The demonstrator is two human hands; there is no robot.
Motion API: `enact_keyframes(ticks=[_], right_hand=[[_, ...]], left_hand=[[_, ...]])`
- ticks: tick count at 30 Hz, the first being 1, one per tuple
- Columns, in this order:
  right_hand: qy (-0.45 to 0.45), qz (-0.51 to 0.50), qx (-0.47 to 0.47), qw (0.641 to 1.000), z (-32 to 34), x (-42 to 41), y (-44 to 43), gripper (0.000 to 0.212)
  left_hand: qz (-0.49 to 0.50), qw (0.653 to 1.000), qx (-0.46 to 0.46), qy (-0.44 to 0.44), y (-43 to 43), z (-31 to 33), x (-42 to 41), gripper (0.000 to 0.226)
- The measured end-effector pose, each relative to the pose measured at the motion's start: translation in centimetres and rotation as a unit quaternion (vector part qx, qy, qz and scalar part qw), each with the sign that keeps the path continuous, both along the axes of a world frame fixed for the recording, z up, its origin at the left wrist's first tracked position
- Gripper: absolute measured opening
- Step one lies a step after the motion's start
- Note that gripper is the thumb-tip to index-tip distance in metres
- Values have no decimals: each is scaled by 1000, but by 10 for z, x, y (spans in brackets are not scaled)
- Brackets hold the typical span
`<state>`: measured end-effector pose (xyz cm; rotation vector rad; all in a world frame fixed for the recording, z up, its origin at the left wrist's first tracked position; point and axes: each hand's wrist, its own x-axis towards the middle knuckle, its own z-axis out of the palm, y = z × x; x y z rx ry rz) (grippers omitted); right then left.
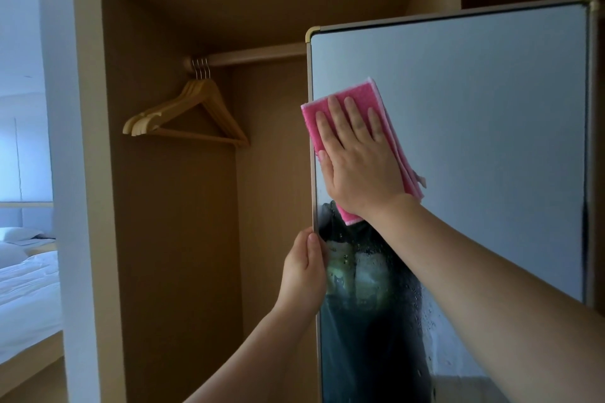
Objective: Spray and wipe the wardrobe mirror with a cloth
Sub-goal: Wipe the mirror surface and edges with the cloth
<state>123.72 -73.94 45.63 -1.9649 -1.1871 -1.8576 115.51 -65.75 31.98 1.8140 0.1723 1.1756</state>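
Mirror [474, 141] stands right of open wardrobe [170, 239]; pink cloth [360, 91] near its upper left w/ right hand [357, 157] flat on it, fingers straight. Left hand [304, 268] grips frame edge. Cloth's ungripped so could slip imo; droplets [370, 271] below might streak.

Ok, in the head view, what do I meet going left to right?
From the left: white bed → light wooden clothes hangers → left hand, gripping the left edge of the metal-framed wardrobe mirror → right hand, pressing flat on the folded pink cloth.
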Motion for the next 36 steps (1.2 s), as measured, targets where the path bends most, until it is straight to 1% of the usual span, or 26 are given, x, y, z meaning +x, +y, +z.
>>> enact_keyframes(ticks=[18, 24, 30, 36], right_hand=[[24, 30, 0, 999, -58, 1, 4, 59], [29, 43, 7, 999, -80, -1, 5, 60], [31, 50, -27, 998, -81, -2, -5, 58], [-2, 42, -63, 997, -78, 2, -16, 58]], left_hand=[[-7, 1000, -14, 6, 2, -10, -2, 36], [-19, 1000, -14, 3, 3, -14, -3, 31], [-16, 999, 25, 37, 8, -31, -13, 27], [-12, 995, 25, 95, 10, -59, -25, 23]])
